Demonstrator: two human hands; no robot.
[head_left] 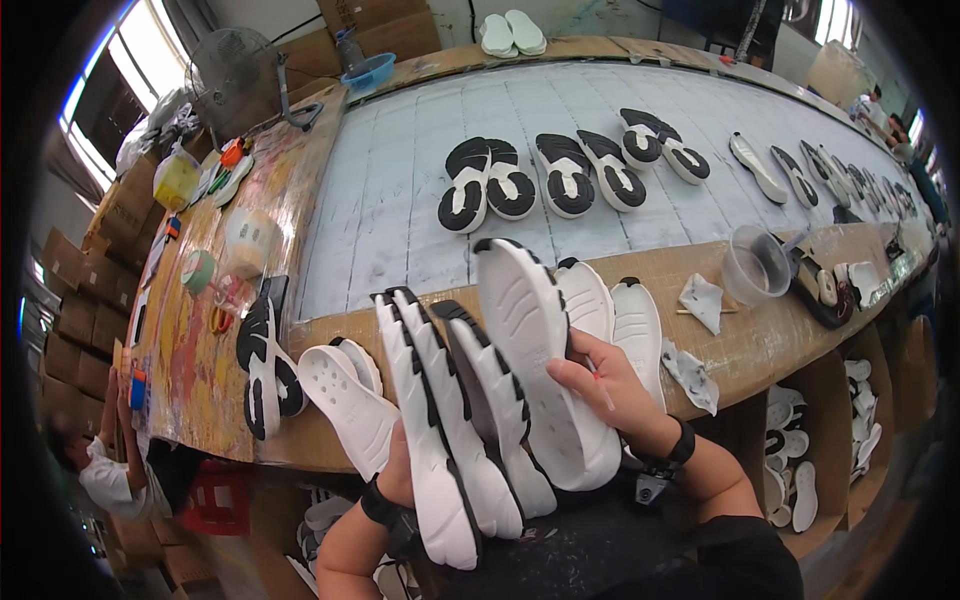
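My left hand (394,474) is closed round a bunch of white shoe soles (437,470) with black treads, held upright side by side, and its fingers are mostly hidden behind them. My right hand (612,388) grips another white shoe sole (520,330) by its side, thumb on the hollow inner face, which is turned toward me. This sole leans close against the bunch. Just behind my right hand, white soles (640,335) rest on the cardboard-covered edge. To the left lie another white sole with holes (345,400) and a black-and-white pair (265,370).
Across the white belt (390,190) stand several pairs of black-and-white soles (570,175). A clear plastic tub (755,265) and crumpled white scraps (690,375) are at right. Boxes of soles (790,460) stand below. A fan (235,85) and a person (110,480) are at left.
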